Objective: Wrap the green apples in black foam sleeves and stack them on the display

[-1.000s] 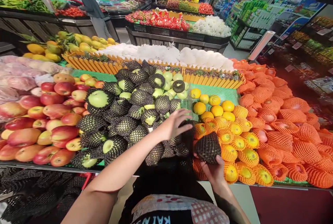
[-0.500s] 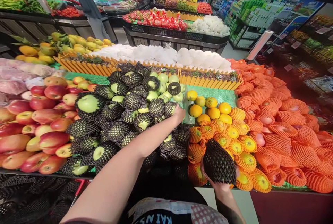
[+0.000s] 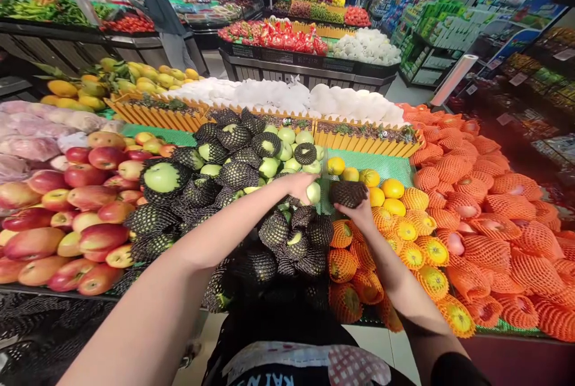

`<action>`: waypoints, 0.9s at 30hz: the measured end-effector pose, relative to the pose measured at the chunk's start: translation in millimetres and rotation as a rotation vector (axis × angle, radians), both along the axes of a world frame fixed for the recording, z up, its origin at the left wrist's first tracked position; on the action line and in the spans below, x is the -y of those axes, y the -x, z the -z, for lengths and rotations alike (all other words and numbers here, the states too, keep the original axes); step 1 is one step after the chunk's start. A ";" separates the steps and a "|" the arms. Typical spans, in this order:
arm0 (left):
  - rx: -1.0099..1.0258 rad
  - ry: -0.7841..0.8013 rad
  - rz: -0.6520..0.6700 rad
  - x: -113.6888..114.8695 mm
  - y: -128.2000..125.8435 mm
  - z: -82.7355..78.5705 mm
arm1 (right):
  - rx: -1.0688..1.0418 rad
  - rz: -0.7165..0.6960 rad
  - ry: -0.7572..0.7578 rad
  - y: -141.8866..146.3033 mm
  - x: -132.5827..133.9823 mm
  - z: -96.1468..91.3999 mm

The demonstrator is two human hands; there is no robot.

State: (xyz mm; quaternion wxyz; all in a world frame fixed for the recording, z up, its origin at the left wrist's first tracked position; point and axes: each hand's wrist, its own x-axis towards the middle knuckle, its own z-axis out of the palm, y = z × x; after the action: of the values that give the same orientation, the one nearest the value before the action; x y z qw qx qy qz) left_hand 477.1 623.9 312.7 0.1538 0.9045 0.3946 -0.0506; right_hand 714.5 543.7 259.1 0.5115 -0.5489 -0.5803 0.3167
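Note:
My left hand (image 3: 302, 186) reaches over the pile and has its fingers closed round a bare green apple (image 3: 313, 193). Just to the right, my right hand (image 3: 360, 212) grips a dark bundle of black foam net (image 3: 348, 194); whether anything is inside it I cannot tell. The two hands are a short gap apart, over the divider between the green apples and the oranges. Below my left hand lie green apples in black foam nets (image 3: 274, 229). Behind it are bare green apples (image 3: 286, 149), one with a black net ring (image 3: 305, 153) on top.
Red apples (image 3: 103, 236) fill the left side. Oranges (image 3: 393, 188), some in orange nets, lie right of the divider, beside orange-netted fruit (image 3: 489, 236). A yellow picket planter (image 3: 366, 139) runs along the back. A person (image 3: 164, 15) stands at a far counter.
My right hand has moved up and left with the black net bundle, from above the near oranges to beside my left hand. A bare green apple now shows in my left hand.

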 end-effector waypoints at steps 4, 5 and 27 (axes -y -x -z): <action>-0.006 -0.001 0.048 9.9 17.1 -5.1 | 0.536 -0.129 -0.037 24.0 -56.4 7.4; -0.013 -0.016 0.065 14.5 18.0 -4.5 | 0.587 -0.173 -0.025 30.4 -66.0 8.2; 0.781 -0.252 -0.447 242.0 59.1 -2.6 | -0.405 -0.768 0.399 104.9 121.9 -61.5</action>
State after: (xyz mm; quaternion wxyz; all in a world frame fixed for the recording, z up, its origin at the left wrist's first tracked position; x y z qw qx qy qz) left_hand 418.0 381.9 315.3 0.1868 0.7602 0.4955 0.3764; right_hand 609.6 421.9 320.6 0.3448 -0.3094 -0.5578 0.6887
